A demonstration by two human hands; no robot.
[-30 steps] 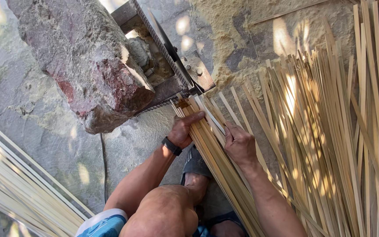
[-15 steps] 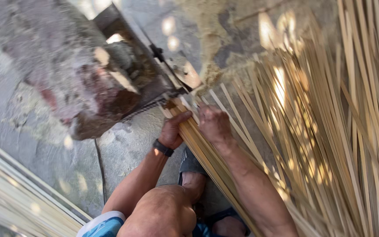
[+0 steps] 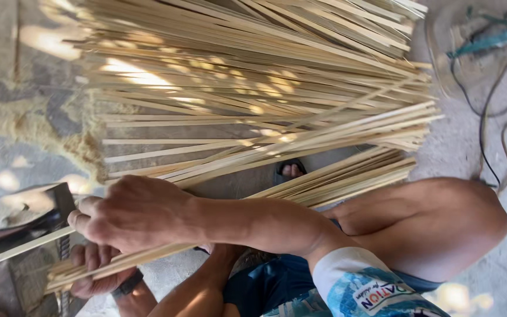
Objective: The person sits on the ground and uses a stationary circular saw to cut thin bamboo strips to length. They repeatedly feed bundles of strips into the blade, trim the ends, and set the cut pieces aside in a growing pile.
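Outdoors, we grip a bundle of bamboo strips (image 3: 148, 258) low at the frame's left edge: our right hand (image 3: 130, 214) clenches its fingers over it, our left hand (image 3: 92, 276) curls underneath. Just beyond, a fan of loose strips (image 3: 253, 88) covers the stone floor (image 3: 24, 76).

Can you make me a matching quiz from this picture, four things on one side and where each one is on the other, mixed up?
Things:
1. fanned pile of bamboo strips
2. cable
3. sandalled foot
4. watch

Places:
A. wrist at the bottom left, under the other forearm
B. across the top of the view
C. peeking out between strips in the middle
D. on the ground at the top right

Pairs: 1-B, 2-D, 3-C, 4-A
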